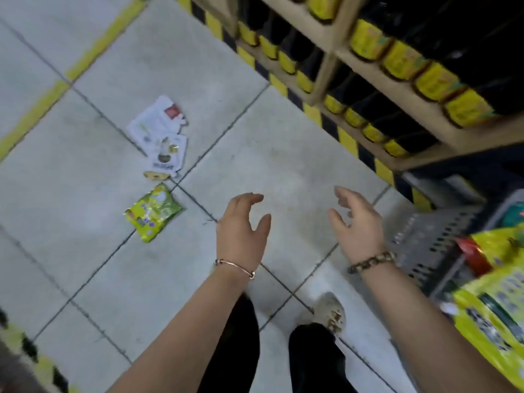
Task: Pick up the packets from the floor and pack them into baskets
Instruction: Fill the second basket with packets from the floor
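Observation:
A green and yellow packet [153, 212] lies on the grey tiled floor to the left. Beyond it lie a white packet with a red patch [157, 120] and a smaller white packet [167, 156], overlapping. My left hand [243, 225] hovers empty above the floor, right of the green packet, fingers loosely spread. My right hand [357, 219] is also empty and relaxed, close to a grey perforated basket [431, 236] at the right. Yellow packets [493, 310] fill the lower right corner, by the basket.
A wooden shelf [368, 66] with rows of dark bottles bearing yellow labels runs along the upper right, edged at the floor with yellow-black tape [312, 112]. A yellow line [56, 89] crosses the floor at left. My shoe [331, 310] and dark trousers are below.

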The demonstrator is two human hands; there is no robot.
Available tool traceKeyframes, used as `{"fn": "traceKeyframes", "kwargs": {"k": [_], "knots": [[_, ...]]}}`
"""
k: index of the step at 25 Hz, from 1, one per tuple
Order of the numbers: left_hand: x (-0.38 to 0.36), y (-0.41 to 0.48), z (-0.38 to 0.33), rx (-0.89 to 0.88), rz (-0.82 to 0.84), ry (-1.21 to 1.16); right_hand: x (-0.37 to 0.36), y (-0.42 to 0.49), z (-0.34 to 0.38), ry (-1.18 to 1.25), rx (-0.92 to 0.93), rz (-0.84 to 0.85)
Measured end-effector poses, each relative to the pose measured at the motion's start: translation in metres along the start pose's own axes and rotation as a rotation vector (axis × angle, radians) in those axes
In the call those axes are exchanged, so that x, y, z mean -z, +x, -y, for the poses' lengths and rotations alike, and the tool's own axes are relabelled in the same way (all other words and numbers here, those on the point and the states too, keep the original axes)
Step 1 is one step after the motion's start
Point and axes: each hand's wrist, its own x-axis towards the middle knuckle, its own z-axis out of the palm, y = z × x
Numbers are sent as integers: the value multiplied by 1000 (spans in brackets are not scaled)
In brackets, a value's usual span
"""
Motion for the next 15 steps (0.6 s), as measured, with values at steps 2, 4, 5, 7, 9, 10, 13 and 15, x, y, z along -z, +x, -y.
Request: {"fn": "traceKeyframes", "kwargs": {"k": [2,4,5,7,9,10,13,15], "knots": [[43,11,40,71,-49,-10,-43,10,44,18,7,68],[76,21,76,139,-101,-30,-86,20,83,35,12,129],[91,26,92,184,-118,-40,-106,24,101,36,15,155],[115,36,123,275,-136,-49,-145,33,133,42,26,203],[132,46,150,353,-140,-28,-177,42,155,38,43,246],[139,52,163,389,-143,-15,-191,49,164,26,54,272],[149,73,198,474,-127,17,-222,75,178,-20,52,342],[151,92,217,508,-126,27,-238,98,183,-48,48,389]]}}
